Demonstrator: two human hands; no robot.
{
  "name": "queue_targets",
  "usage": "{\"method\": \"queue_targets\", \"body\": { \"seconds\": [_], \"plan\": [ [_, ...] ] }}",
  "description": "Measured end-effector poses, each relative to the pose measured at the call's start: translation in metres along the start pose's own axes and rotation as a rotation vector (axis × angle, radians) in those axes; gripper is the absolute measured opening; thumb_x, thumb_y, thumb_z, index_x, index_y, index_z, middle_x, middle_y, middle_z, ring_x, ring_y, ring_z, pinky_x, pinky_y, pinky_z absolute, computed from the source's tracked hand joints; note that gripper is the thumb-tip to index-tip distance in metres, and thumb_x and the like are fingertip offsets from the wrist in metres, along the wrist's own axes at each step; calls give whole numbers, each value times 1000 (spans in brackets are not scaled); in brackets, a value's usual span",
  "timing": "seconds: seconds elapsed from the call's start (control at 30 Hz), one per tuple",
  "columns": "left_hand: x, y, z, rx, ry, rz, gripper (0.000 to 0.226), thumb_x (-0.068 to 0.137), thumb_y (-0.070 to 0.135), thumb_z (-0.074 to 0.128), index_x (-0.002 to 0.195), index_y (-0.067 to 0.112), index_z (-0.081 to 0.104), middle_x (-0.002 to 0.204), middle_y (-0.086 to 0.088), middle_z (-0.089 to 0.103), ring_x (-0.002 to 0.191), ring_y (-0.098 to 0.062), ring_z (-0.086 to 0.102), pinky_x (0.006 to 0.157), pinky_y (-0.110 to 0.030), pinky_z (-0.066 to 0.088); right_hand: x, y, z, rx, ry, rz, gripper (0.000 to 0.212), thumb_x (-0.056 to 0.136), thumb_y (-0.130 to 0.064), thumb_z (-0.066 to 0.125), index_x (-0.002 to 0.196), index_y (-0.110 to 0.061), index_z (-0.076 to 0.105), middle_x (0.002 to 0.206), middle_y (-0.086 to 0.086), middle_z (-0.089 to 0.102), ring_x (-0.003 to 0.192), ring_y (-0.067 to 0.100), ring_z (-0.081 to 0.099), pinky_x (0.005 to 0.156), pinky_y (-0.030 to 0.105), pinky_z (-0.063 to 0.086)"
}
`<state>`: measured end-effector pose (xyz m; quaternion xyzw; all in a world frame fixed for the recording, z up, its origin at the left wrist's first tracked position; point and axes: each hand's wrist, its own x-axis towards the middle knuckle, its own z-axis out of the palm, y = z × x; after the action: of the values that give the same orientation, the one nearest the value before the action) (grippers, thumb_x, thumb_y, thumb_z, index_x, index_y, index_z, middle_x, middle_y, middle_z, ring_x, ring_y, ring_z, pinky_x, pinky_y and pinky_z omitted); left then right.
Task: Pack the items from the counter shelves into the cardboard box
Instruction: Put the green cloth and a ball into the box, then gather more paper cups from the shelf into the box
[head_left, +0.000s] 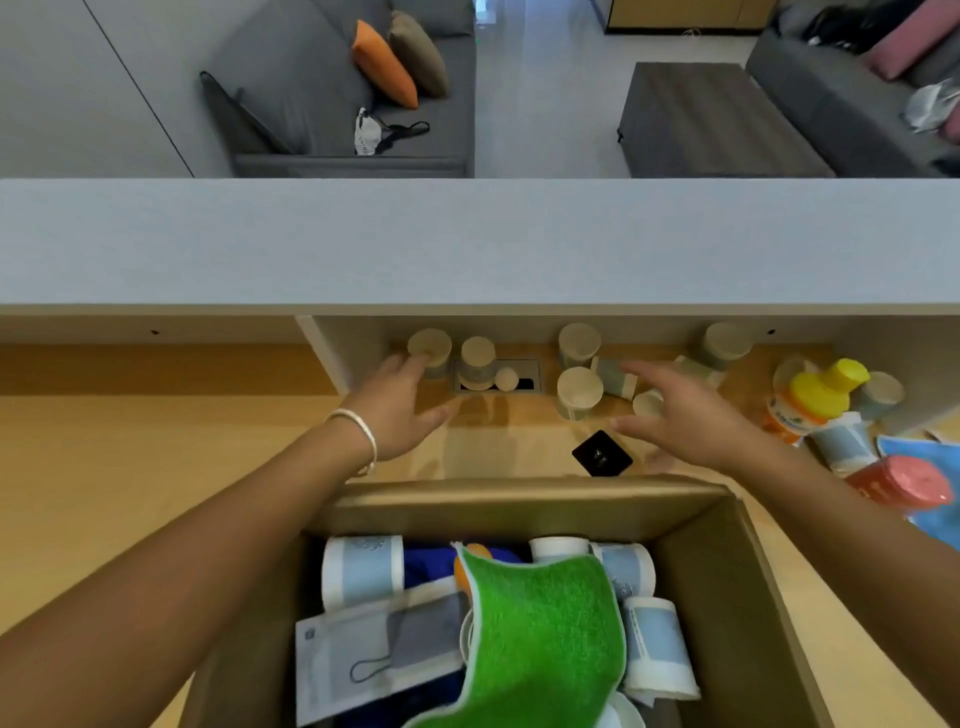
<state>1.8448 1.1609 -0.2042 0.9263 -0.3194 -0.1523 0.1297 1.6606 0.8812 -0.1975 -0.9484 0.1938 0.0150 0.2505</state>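
Both hands spread open and empty at frame centre: left hand (402, 402) fingertips near a lidded jar (430, 352), right hand (685, 415) above small cups (579, 392).

Even, soft indoor light is filling the scene; the shelf recess (519, 338) is sitting in dim shadow. Both hands are smearing with motion blur, and wide-angle distortion is bending the edges.

Green cloth (540, 639) hides much of the cardboard box (727, 561)

Cardboard box (696, 525) in front w/ cloth (540, 634) on top of rolls (362, 571); jars (579, 392) behind on shelf (208, 415), bottles (815, 400) far right
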Motion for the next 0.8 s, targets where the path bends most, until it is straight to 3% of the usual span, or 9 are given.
{"method": "queue_targets", "body": {
  "seconds": [0.13,0.27,0.37,0.47,0.53,0.63,0.73,0.8],
  "plan": [
    [63,-9,12,67,-57,-52,76,81,52,61,144,22,30,141,-8,45,125,-31,44,98,-36,42,52,11,21,-76,-130,12,78,74,-47,74,141,-33,37,145,-1,39,126,20,43,93,29,37],
    [101,-18,27,-9,26,-170,65,72,55,65,128,32,41,115,0,58,96,-25,57,74,-32,48,89,25,41,-163,-191,-81,77,73,-50,72,139,-36,35,137,-2,41,121,19,43,86,30,40],
    [117,-25,41,-6,20,-180,47,73,57,62,109,31,48,98,1,59,81,-23,56,67,-31,43,105,34,52,-243,-217,-119,83,75,-50,70,144,-32,27,143,-1,37,127,19,38,90,31,41],
    [129,-29,48,-56,-6,-167,33,75,53,66,95,33,49,91,2,59,89,-28,59,71,-31,42,113,38,62,-297,-249,-131,85,76,-49,69,146,-32,23,144,-1,35,128,20,36,90,32,42],
    [133,-26,50,-82,-38,-177,34,77,53,64,99,31,51,95,1,59,95,-30,58,78,-35,46,115,39,68,-313,-261,-129,86,77,-48,68,147,-32,21,146,-2,34,130,20,35,90,32,40],
    [136,-23,54,-64,65,-65,17,86,40,60,95,26,54,87,3,59,95,-34,57,77,-31,38,116,40,75,-332,-255,-112,82,80,-44,67,147,-31,21,150,-3,30,132,20,34,91,31,39],
    [132,-20,49,-61,64,-139,39,86,38,63,115,12,57,114,-14,62,105,-37,56,77,-30,34,113,39,75,-345,-219,-127,77,81,-41,66,146,-30,26,147,0,35,129,22,39,89,31,41],
    [126,-20,41,-38,39,-178,43,83,39,67,115,14,56,114,-14,62,103,-36,57,73,-30,37,107,36,69,-324,-190,-142,77,79,-42,68,144,-31,27,140,2,42,121,23,45,79,29,42]
  ]
}}
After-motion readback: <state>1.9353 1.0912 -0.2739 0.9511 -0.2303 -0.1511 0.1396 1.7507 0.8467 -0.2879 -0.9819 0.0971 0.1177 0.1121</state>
